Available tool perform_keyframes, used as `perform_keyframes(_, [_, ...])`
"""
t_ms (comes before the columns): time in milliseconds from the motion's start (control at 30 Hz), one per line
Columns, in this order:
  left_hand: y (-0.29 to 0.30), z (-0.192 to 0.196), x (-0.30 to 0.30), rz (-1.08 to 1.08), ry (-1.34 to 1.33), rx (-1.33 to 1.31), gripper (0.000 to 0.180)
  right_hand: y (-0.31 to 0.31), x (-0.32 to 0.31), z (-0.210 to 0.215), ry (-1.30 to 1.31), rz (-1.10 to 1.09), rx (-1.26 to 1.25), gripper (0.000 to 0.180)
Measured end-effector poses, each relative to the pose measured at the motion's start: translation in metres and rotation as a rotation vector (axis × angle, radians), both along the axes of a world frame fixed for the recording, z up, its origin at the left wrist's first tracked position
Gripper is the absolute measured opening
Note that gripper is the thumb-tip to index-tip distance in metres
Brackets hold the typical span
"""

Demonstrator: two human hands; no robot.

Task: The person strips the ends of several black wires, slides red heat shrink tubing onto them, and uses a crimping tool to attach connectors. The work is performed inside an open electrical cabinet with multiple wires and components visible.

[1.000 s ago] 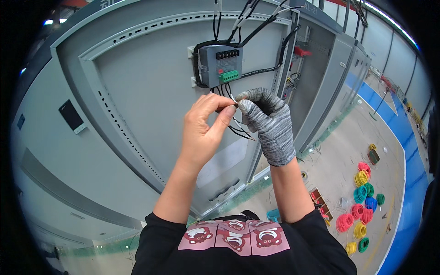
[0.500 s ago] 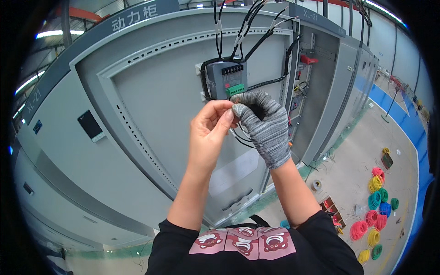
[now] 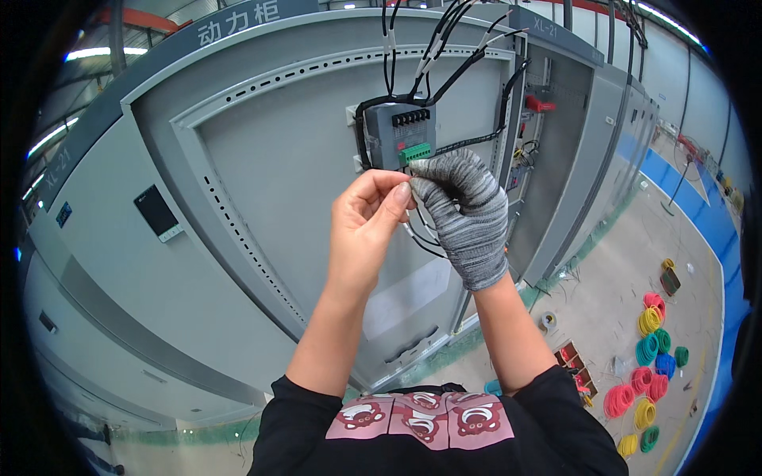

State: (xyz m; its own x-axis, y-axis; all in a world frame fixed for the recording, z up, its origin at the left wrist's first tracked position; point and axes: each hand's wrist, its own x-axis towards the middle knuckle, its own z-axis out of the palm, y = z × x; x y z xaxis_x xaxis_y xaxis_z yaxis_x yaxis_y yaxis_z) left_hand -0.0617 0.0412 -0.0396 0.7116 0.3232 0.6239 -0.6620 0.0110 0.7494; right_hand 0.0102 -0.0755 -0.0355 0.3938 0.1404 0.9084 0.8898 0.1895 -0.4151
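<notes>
My bare left hand (image 3: 367, 226) and my right hand (image 3: 466, 213), in a grey knit glove, meet just below a small grey module (image 3: 399, 134) with a green terminal strip, mounted on the inside of a grey cabinet door (image 3: 294, 159). Both hands pinch thin black wires (image 3: 419, 238) that loop down under the module. The gloved fingertips touch the green strip. More black wires (image 3: 444, 47) with white sleeves run up from the module's top. The wire ends are hidden by my fingers.
The open cabinet interior (image 3: 540, 143) with wiring and a red part lies right of the door. A row of grey cabinets runs off right. On the floor at lower right lie several coloured wire coils (image 3: 651, 349) and a small parts box (image 3: 575, 365).
The view has tilted so the module and hands sit lower in the picture. My hands stay together on the wires, the gloved fingers now closer to the green strip.
</notes>
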Motion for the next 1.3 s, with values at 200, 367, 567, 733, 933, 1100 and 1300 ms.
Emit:
perform_keyframes(200, [0.002,0.007,-0.005,-0.011,0.019,-0.053,0.014,-0.003,-0.004,-0.005,0.222,0.099,0.064,0.016])
perform_keyframes(367, [0.004,0.008,-0.006,-0.018,0.031,-0.038,0.014,-0.002,-0.005,-0.002,0.037,0.008,0.012,0.017])
perform_keyframes(567, [0.008,0.007,-0.008,-0.067,0.021,-0.035,0.012,-0.003,-0.011,0.007,-0.126,-0.132,-0.041,0.020])
perform_keyframes(733, [0.012,0.006,-0.010,-0.076,0.052,-0.034,0.012,0.000,-0.012,0.005,-0.125,-0.122,-0.033,0.019])
perform_keyframes(933, [0.012,0.006,-0.008,-0.095,0.039,-0.038,0.012,0.000,-0.010,0.004,-0.024,-0.041,-0.031,0.017])
perform_keyframes(1100, [0.012,0.003,-0.004,-0.127,0.027,-0.032,0.011,-0.009,-0.014,0.008,0.465,0.342,0.063,0.012])
perform_keyframes(1300, [0.009,0.003,-0.002,-0.112,-0.001,0.001,0.012,-0.021,-0.005,0.024,0.419,0.305,-0.030,0.010])
